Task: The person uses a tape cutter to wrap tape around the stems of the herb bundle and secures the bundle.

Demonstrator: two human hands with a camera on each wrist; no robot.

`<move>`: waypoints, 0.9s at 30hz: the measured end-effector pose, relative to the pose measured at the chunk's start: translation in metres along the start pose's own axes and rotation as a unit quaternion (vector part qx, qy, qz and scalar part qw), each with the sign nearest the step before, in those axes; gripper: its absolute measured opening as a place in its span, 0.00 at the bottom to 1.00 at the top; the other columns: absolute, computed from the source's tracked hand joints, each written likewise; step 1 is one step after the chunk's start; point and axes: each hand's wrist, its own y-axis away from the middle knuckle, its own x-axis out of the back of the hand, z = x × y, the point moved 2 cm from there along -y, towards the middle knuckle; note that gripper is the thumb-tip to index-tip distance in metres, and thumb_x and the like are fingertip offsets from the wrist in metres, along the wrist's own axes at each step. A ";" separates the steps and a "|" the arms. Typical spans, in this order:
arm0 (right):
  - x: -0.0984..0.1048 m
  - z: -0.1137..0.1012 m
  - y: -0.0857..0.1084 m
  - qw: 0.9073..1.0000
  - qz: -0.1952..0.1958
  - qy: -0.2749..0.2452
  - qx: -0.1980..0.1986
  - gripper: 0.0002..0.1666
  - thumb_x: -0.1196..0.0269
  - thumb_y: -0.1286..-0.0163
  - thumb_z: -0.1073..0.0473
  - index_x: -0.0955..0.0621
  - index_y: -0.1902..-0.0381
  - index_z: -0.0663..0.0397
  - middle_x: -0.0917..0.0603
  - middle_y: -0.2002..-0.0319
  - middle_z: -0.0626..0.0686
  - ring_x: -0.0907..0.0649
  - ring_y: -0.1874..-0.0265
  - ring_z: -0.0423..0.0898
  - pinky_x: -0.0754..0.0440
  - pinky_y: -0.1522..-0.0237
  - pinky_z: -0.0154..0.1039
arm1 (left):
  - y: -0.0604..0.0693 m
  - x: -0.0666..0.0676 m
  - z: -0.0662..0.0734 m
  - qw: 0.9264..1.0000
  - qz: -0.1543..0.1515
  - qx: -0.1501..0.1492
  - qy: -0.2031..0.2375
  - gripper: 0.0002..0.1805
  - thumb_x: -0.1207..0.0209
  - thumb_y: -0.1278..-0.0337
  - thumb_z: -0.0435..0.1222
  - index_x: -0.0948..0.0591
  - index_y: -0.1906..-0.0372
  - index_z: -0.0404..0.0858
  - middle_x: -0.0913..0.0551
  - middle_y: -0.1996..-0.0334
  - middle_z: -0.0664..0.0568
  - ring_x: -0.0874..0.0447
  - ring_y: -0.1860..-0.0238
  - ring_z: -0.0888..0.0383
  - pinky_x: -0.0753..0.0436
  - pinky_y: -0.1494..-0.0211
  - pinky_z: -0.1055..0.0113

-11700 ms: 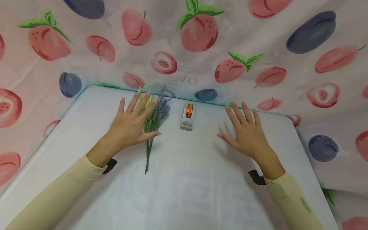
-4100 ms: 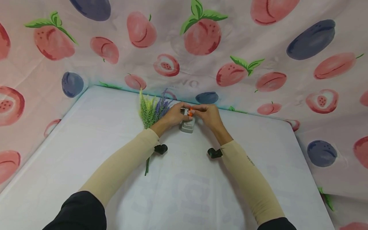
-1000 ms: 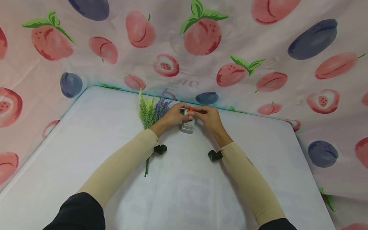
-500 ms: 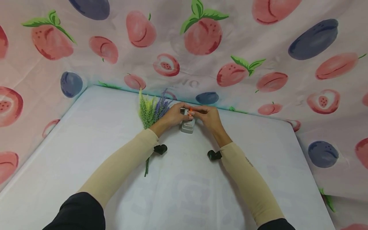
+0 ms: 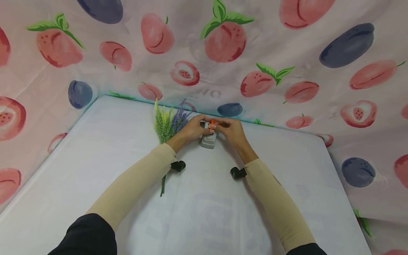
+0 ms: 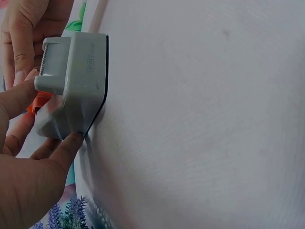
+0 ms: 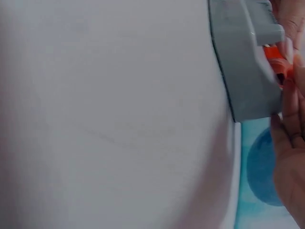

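- I count one dispenser, one reel, one bouquet.
- One left hand grips the dispenser, one right hand the reel.
- Dispenser grey, toothed; reel orange.

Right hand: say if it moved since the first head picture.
Yes, leftward: the right hand was well right of the middle printed plum; now it is just below it.
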 end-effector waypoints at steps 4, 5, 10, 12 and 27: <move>0.002 -0.001 -0.001 0.999 -0.013 0.032 -0.011 0.17 0.29 0.33 0.56 0.12 0.47 0.49 0.11 0.58 0.54 0.13 0.57 0.45 0.16 0.53 0.36 | 0.000 0.000 0.000 1.000 -0.002 0.000 0.003 0.20 0.31 0.38 0.33 0.22 0.43 0.40 0.24 0.35 0.46 0.26 0.32 0.47 0.25 0.33 0.53; 0.002 -0.002 -0.002 0.999 -0.015 0.040 -0.010 0.17 0.29 0.33 0.55 0.12 0.47 0.49 0.11 0.58 0.54 0.13 0.57 0.46 0.16 0.54 0.36 | 0.000 0.000 0.000 1.000 -0.002 0.000 0.005 0.20 0.31 0.38 0.33 0.22 0.43 0.40 0.24 0.35 0.46 0.26 0.32 0.47 0.25 0.33 0.53; 0.003 -0.007 -0.001 0.999 -0.020 0.042 -0.019 0.18 0.29 0.33 0.56 0.12 0.47 0.53 0.11 0.56 0.58 0.13 0.56 0.50 0.17 0.54 0.35 | 0.000 0.000 0.000 1.000 -0.005 0.001 0.004 0.20 0.31 0.39 0.33 0.22 0.43 0.40 0.25 0.35 0.47 0.27 0.31 0.47 0.26 0.32 0.53; 0.003 -0.007 -0.002 0.999 -0.020 0.038 -0.017 0.17 0.29 0.33 0.57 0.12 0.48 0.54 0.11 0.56 0.58 0.13 0.56 0.50 0.17 0.55 0.35 | -0.001 0.000 0.000 1.000 -0.006 0.002 0.005 0.20 0.31 0.38 0.33 0.22 0.43 0.40 0.25 0.35 0.46 0.27 0.31 0.47 0.26 0.32 0.53; 0.004 -0.003 -0.006 0.998 -0.026 0.052 -0.020 0.17 0.28 0.34 0.55 0.12 0.48 0.54 0.11 0.58 0.55 0.14 0.60 0.48 0.18 0.58 0.35 | -0.001 0.000 0.000 1.000 -0.005 0.008 0.007 0.21 0.32 0.38 0.32 0.23 0.41 0.40 0.25 0.34 0.45 0.24 0.34 0.47 0.24 0.33 0.53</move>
